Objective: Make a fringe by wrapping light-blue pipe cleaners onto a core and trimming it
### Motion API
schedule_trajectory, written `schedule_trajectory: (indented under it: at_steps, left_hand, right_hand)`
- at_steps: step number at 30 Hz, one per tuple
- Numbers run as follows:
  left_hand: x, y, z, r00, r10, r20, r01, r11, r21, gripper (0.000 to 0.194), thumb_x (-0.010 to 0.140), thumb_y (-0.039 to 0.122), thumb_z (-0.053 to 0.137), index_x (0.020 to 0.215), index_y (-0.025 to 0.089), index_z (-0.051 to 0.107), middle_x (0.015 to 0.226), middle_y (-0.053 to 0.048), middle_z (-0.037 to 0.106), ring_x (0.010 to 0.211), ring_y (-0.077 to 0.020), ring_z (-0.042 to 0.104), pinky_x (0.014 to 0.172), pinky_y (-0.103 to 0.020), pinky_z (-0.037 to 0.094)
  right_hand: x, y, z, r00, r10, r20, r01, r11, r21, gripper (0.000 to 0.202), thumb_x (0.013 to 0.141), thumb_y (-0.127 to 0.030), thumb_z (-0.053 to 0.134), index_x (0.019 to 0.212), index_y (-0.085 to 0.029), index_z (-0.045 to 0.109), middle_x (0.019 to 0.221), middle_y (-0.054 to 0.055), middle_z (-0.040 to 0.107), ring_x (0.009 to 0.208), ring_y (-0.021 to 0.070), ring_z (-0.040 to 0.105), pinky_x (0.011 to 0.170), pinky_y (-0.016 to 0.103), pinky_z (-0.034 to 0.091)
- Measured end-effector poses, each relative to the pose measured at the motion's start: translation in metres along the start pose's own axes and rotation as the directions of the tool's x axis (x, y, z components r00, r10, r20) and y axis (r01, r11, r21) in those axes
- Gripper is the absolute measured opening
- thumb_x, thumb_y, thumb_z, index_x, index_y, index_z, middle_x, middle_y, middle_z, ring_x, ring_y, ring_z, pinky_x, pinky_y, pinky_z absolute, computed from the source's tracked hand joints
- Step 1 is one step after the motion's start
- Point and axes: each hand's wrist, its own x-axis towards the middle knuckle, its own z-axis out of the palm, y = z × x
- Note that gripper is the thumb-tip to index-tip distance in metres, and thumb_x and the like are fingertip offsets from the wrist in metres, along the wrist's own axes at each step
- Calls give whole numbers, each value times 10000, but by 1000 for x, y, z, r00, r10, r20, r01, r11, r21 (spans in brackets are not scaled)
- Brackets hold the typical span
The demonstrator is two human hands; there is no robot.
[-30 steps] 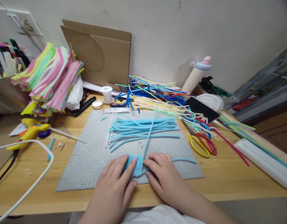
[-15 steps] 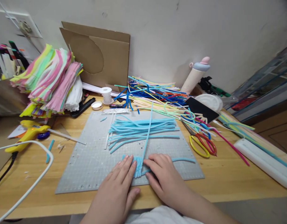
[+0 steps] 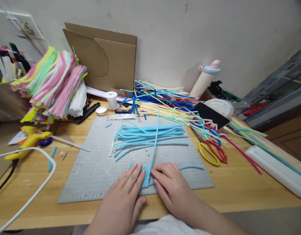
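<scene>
At the far left of the wooden worktop [image 3: 238, 189] a white cable [image 3: 30, 195] is curving across the near corner, and behind it a yellow hot glue gun [image 3: 30, 138] is lying on its side. A stack of pastel pipe cleaner bundles [image 3: 55, 85] is leaning above it, with a black clip-like tool, too small to make out, just beside the stack, and a cardboard sheet [image 3: 103, 58] is standing against the wall. A white spool [image 3: 112, 99] is sitting near the back edge of the grey cutting mat [image 3: 91, 169], which is lying flat in the middle. On the mat a loose bunch of light blue pipe cleaners [image 3: 148, 137] is spreading sideways. Nearer the person, the left hand [image 3: 123, 199] is lying open, palm down, its straight fingers pressing against the left side of a small folded bundle of light blue pipe cleaner [image 3: 145, 174]. The bundle is resting on the near part of the mat, squeezed between both hands, with one long free strand running up from it across the loose bunch. The right hand [image 3: 172, 189] is pressing from the other side, fingers lightly curled and their tips touching the bundle; another blue strand is curving out to the right past it. Beyond the mat's far right corner, a heap of mixed-colour pipe cleaners [image 3: 165, 101] is lying near the wall, with a black phone [image 3: 210, 114] beside it. Yellow and red scissors [image 3: 213, 151] are lying just off the mat's right edge. A pale bottle with a pink cap [image 3: 205, 80] is standing by the wall, and a long white case [image 3: 275, 169] is lying at the far right.
</scene>
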Motion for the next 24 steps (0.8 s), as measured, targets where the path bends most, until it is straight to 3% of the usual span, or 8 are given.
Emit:
schedule_trajectory:
  at_steps: [9,20,24]
  left_hand:
    - [2,2,0,1000,1,29,0,1000,-31,673,888,303,448,1461,153,127,1485,-96,281,1342,-240,315,1016,-387,415]
    - [3,2,0,999,41,27,-42,999,24,653,900,346,427,1461,184,135,1488,-26,284,1356,-227,284,1040,-363,377]
    - [4,4,1,999,31,17,-32,997,65,639,896,408,421,1451,182,196,1475,-31,316,1344,-229,314,1043,-372,360]
  right_hand:
    - [3,-4,-4,999,-17,36,17,1000,3,274,878,-128,458,1116,-191,578,1132,79,587,1040,209,484,905,402,352]
    - [5,-4,-4,999,-7,36,7,1000,-2,305,862,-94,478,1123,-220,572,1142,70,595,1046,202,489,909,399,362]
    - [4,-2,-2,999,49,11,-49,998,27,186,870,-132,495,1014,-199,591,1032,72,600,974,195,501,859,377,378]
